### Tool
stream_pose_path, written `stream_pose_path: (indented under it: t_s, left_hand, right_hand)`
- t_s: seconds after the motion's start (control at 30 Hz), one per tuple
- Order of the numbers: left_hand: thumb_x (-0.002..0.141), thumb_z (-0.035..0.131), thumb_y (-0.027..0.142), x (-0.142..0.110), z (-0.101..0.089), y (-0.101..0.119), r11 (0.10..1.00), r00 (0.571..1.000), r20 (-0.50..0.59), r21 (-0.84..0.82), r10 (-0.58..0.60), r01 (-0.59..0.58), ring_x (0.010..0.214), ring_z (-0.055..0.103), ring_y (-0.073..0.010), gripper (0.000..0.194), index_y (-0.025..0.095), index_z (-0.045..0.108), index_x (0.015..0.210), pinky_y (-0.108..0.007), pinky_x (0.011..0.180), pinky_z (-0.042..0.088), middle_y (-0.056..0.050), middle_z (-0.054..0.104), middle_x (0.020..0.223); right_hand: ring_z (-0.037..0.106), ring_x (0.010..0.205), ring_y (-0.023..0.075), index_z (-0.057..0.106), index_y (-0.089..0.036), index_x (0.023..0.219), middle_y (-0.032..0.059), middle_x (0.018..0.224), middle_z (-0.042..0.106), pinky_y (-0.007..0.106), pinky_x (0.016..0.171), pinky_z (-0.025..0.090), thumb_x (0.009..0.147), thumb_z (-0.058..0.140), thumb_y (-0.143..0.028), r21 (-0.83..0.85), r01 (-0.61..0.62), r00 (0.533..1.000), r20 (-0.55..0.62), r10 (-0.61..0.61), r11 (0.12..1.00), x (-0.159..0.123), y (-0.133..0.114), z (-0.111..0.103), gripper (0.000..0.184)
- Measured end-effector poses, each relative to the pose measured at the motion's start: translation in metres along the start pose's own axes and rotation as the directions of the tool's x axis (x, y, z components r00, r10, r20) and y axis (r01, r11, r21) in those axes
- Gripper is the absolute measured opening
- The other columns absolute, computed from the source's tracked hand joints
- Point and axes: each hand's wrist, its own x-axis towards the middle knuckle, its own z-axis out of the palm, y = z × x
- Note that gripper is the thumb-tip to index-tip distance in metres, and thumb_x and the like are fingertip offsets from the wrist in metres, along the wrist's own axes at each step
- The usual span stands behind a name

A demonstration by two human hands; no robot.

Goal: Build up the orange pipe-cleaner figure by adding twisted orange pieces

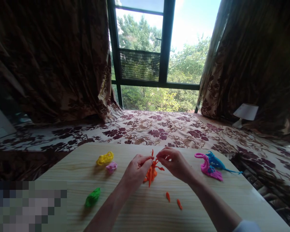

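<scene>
Both hands meet over the middle of a pale wooden table (135, 219). My left hand (135, 170) is closed around a bundle of orange pipe cleaners (151, 173), which hangs below its fingers. My right hand (174, 162) pinches the upper strands of the same orange bundle, fingers pressed together. Two short orange pieces (173, 199) lie on the table just in front of the hands.
On the table lie a yellow pipe-cleaner coil (104, 158), a small pink one (111, 166), a green one (92, 197), and a magenta (207, 168) and blue (217, 162) bundle at the right. Behind are a floral bedspread (145, 127), curtains, a window and a white lamp (245, 113).
</scene>
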Motion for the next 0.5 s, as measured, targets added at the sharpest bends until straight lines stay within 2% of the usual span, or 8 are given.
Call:
stream_pose_path:
  t_s: [0.13,0.5]
  left_hand:
    - [0.079,0.047,0.032,0.0011,0.0004,-0.0019,1.000,1.000,-0.017,-0.023,0.015,-0.015,0.088,0.057,-0.0164,0.027,0.022,0.069,0.092,-0.028,0.084,0.042,-0.001,0.060,0.088]
    - [0.081,0.045,0.033,0.0020,0.0040,-0.0059,0.992,0.999,0.026,-0.126,0.029,-0.026,0.106,0.051,-0.0187,0.029,0.022,0.067,0.097,-0.030,0.096,0.038,-0.004,0.054,0.109]
  right_hand:
    - [0.056,0.066,0.0096,0.065,-0.020,0.080,0.0000,0.077,0.058,0.020,0.057,0.044,0.078,0.055,-0.016,-0.009,0.004,1.000,-0.005,-0.004,1.000,0.0002,0.0013,0.0017,0.011]
    - [0.056,0.066,0.0099,0.065,-0.020,0.080,0.0002,0.077,0.059,0.020,0.057,0.045,0.078,0.054,-0.017,-0.043,0.010,1.000,-0.012,-0.010,0.999,0.0006,0.0036,0.0048,0.012]
